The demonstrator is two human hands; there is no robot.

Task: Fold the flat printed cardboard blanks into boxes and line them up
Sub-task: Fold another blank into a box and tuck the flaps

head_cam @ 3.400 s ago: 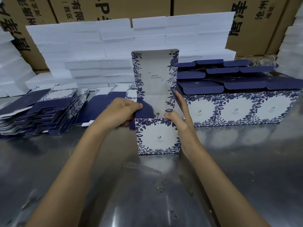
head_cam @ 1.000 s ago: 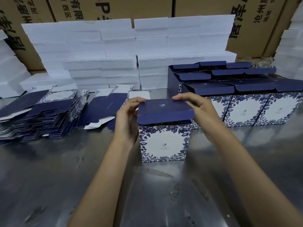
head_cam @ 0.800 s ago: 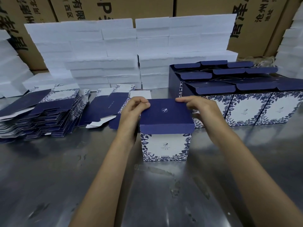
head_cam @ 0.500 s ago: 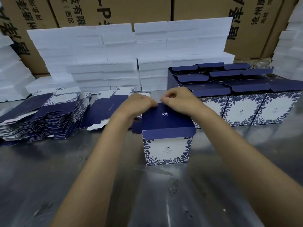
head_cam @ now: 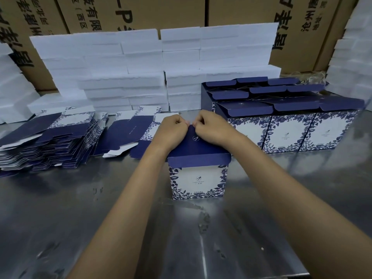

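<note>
1. Box [head_cam: 198, 174] stood upright on steel table [head_cam: 80, 218], centre, left of finished row [head_cam: 291, 125].
2. Left hand [head_cam: 171, 130] and right hand [head_cam: 211, 128], fingers curled, pinched the navy lid's [head_cam: 198, 147] far edge, probably tucking it.
3. Flat blanks [head_cam: 46, 139] lay stacked at left, within reach.

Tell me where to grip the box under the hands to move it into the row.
Grip the box by its two side walls below the lid, one hand from each side. It stands upright with both sides open to reach; the navy lid overhangs the front, so a top grip could lift the lid.
</note>
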